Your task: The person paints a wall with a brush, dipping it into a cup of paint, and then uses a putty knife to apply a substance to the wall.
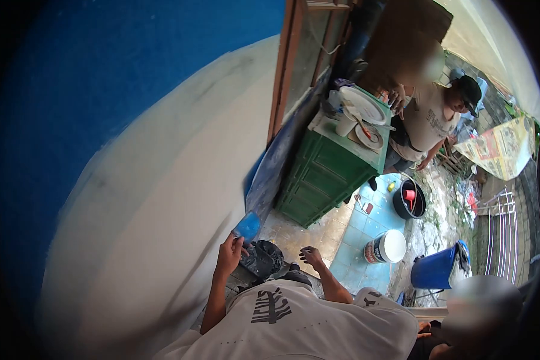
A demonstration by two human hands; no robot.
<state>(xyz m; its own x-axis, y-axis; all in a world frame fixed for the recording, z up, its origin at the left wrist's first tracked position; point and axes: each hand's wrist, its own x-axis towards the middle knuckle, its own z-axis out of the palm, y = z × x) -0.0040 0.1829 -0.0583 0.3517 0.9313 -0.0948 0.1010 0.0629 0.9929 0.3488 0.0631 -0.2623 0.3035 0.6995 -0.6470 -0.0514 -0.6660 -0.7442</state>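
My left hand (228,255) is closed round a small blue object (246,227), a scoop or cup by its look, held up close to the wall (180,180). The wall is blue above, with a large whitish patch below. Just under that hand stands a black bucket (266,258), lined or smeared with dark material. My right hand (311,255) is to the right of the bucket, fingers apart and slightly curled, with nothing visible in it.
A green cabinet (324,171) bears plates and a cup. Beyond it stands a person (429,120) in a cap; another person (486,312) is at lower right. A white pail (393,246), a black tub (415,207) and a blue bin (432,269) stand at right.
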